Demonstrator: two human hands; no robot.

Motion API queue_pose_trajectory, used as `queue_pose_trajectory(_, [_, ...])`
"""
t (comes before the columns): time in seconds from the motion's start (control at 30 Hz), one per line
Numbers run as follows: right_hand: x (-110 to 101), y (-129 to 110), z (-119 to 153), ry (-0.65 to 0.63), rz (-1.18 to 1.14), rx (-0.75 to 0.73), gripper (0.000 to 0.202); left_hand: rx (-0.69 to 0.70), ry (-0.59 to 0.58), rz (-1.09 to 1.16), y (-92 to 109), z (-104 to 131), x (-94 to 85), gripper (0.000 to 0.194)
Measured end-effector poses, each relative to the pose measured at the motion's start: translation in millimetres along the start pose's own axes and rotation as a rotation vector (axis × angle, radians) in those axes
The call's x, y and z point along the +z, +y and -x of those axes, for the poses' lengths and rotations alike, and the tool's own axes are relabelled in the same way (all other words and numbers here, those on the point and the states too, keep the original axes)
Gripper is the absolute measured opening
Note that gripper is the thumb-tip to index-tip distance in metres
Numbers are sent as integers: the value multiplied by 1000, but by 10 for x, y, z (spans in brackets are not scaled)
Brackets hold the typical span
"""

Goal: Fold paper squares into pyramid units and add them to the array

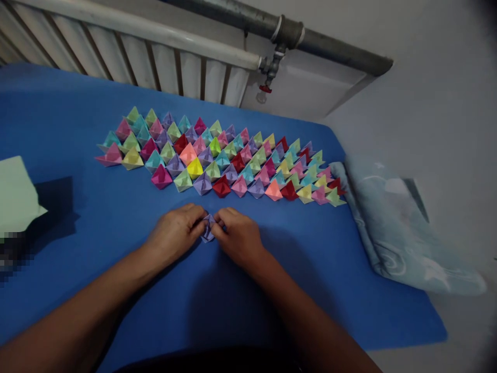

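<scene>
A small purple folded-paper boat [208, 228] is between my two hands, just above or on the blue surface [128, 228]. My left hand [176, 228] pinches its left side with thumb and fingers. On the other side my right hand [236, 231] grips its right edge, fingers curled in. Parts of the boat are hidden behind the fingertips. Beyond my hands stand several rows of folded paper boats [221, 185] in purple, green, pink, red, yellow and blue, packed close together. The nearest row is a short way past my knuckles.
Pale green paper [17, 194] is at the left edge, near a blurred-out dark patch. A folded light-blue patterned blanket [404, 233] lies at the right by the wall. Behind the surface are a white radiator [155, 36], a grey pipe [341, 49] and a red-handled valve [266, 88].
</scene>
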State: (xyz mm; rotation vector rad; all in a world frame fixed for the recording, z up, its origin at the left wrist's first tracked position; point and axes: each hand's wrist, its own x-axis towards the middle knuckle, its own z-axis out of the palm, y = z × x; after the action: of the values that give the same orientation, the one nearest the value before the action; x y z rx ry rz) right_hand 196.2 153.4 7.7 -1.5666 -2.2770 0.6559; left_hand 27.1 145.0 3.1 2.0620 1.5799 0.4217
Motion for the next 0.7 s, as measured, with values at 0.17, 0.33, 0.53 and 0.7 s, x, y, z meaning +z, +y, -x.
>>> queue_pose_trajectory(0.17, [10, -42, -7, 5, 84, 31, 10, -4, -12, -40, 39, 1, -4, 14])
queue_pose_trajectory(0.33, [15, -53, -6, 14, 93, 21, 10, -7, -5, -43, 43, -3, -10, 13])
queue_pose_trajectory(0.53, [24, -37, -17, 43, 44, 26, 10, -2, -6, -92, 27, -15, -3, 13])
queue_pose_trajectory(0.7, [-13, 74, -8, 36, -248, -5, 7, -12, -17, 156, -24, 3, -110, 21])
